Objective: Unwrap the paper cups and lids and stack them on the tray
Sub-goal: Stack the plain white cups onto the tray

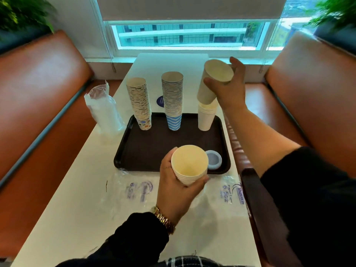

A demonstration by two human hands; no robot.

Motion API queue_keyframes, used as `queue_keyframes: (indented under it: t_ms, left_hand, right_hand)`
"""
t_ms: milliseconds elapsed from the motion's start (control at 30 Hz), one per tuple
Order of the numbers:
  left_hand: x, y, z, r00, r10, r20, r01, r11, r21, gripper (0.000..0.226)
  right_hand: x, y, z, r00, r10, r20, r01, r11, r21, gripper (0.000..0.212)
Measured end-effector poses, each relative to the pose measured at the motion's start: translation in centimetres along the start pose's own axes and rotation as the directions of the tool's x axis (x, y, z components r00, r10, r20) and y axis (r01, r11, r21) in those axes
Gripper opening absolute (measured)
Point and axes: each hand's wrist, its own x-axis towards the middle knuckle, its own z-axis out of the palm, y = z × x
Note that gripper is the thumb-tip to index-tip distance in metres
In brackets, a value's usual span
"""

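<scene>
On the tray (134,151) at mid frame, three stacks stand along the far edge, leaving the near part free for lids (one lid (213,159) lies there). The right hand (229,89), upper right, grips a tilted batch of cups (213,81), fingers closed round it, its foot meeting the white stack (205,118). The left hand (177,189), low centre, clasps a second batch (189,164) over the counter (81,199).

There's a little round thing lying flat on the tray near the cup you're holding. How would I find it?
Start at the dark brown tray in the middle of the white table. Go to its near right corner, just right of the plain cups in the left hand. There lies a small pale blue-grey lid, the only low, flat thing on the tray; everything else there is a tall cup stack.
</scene>
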Motion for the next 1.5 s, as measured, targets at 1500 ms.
queue_keyframes:
  t_ms: [1500]
  left_hand:
    - [0.9,-0.3,-0.2,1.000,-0.027,0.016,0.027,0.999,-0.029,0.086]
  right_hand:
    - [-18.8,1.0,-4.7,0.653,0.297,0.697,-0.449,0.893,0.040,0.102]
